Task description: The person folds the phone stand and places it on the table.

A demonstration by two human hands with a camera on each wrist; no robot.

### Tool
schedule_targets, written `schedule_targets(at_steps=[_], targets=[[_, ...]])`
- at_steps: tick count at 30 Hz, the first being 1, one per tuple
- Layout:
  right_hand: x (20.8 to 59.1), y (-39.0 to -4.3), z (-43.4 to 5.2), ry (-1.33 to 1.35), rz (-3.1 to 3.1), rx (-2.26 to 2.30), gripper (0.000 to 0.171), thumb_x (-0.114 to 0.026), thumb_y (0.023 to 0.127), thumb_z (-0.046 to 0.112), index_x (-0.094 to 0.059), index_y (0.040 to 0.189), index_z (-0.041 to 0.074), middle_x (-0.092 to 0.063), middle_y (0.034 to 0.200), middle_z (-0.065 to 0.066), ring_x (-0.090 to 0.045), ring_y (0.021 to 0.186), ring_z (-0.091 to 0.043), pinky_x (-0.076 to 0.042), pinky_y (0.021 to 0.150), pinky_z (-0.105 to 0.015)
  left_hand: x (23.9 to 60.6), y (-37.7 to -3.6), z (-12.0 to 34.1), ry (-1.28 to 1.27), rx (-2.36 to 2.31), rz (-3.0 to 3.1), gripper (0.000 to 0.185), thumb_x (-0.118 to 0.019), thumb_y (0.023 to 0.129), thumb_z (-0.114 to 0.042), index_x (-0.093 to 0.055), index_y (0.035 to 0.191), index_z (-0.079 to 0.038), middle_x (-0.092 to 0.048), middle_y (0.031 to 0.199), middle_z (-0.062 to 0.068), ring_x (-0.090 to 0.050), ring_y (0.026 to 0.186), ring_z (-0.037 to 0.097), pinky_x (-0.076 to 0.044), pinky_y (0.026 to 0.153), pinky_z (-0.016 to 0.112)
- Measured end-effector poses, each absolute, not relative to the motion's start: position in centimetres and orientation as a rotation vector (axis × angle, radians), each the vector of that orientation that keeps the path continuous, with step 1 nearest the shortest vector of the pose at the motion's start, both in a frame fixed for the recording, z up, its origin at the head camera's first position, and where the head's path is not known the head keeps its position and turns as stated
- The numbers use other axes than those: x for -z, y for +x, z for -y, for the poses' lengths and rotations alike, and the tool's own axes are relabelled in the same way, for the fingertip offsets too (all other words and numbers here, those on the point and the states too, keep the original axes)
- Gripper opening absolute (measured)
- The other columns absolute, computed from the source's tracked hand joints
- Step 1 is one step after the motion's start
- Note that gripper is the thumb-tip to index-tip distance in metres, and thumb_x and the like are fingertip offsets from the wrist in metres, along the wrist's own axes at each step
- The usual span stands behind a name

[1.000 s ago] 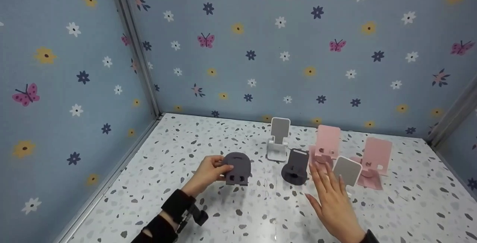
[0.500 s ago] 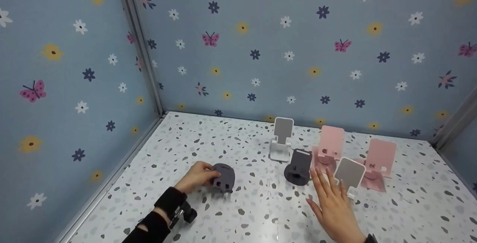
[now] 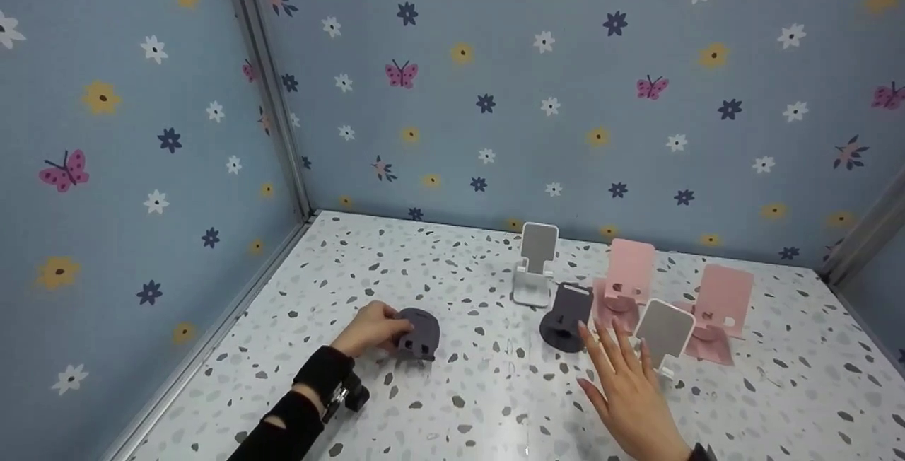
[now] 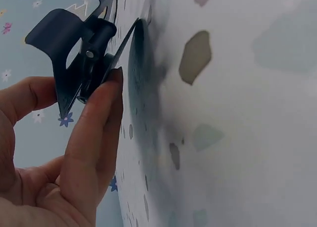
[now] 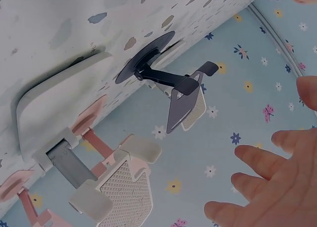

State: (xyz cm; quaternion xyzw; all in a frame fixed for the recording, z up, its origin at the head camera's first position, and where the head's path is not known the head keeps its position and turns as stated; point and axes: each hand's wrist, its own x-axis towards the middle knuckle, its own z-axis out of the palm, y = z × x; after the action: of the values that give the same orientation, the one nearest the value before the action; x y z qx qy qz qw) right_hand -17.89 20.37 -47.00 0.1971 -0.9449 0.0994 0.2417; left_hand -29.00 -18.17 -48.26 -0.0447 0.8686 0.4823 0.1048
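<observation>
Grey phone stand, folded low, lower left of centre in the head view, on the speckled counter; we see our left hand gripping it, fingers and thumb curled round its hinged plates. Right hand, lower right, grip open, fingers spread above the counter, holding nothing. Just beyond its fingertips: dark stand on a round base, white stand beside it. Further back: second white stand, two pink stands. Blue flowered walls behind
</observation>
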Motion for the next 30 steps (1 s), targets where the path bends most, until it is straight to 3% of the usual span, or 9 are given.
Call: schedule_targets(at_steps=[8, 19, 30], targets=[[47.0, -17.8, -20.5, 0.551, 2.592, -0.282, 0.073, -0.065, 0.093, 0.03, -0.03, 0.156, 0.02, -0.035, 0.158, -0.016, 0.018, 0.149, -0.001, -0.021, 0.118, -0.064, 47.5, -29.4, 18.1, -0.066, -1.127, -2.769, 0.034, -0.079, 0.079, -0.024, -0.069, 0.093, 0.005, -0.068, 0.085, 0.012, -0.061, 0.073, 0.02, -0.052, 0.064, 0.027], [46.6, -17.5, -20.9, 0.462, 2.713, -0.338, 0.069, -0.063, 0.096, 0.031, -0.03, 0.156, 0.021, -0.03, 0.161, -0.016, 0.025, 0.145, 0.002, -0.012, 0.116, -0.071, 47.4, -29.6, 17.8, 0.002, -0.727, -2.98, 0.034, -0.082, 0.077, -0.033, -0.072, 0.086, -0.002, -0.072, 0.084, 0.008, -0.064, 0.07, 0.02, -0.055, 0.064, 0.037], [46.9, -18.0, -20.6, 0.505, 2.617, -0.238, 0.071, -0.066, 0.093, 0.031, -0.032, 0.155, 0.021, -0.036, 0.157, -0.018, 0.024, 0.147, -0.001, -0.018, 0.114, -0.071, 47.0, -29.4, 17.5, -0.013, -0.453, -3.107, 0.039, -0.084, 0.074, -0.041, -0.067, 0.084, -0.007, -0.068, 0.08, 0.006, -0.062, 0.07, 0.022, -0.054, 0.066, 0.042]])
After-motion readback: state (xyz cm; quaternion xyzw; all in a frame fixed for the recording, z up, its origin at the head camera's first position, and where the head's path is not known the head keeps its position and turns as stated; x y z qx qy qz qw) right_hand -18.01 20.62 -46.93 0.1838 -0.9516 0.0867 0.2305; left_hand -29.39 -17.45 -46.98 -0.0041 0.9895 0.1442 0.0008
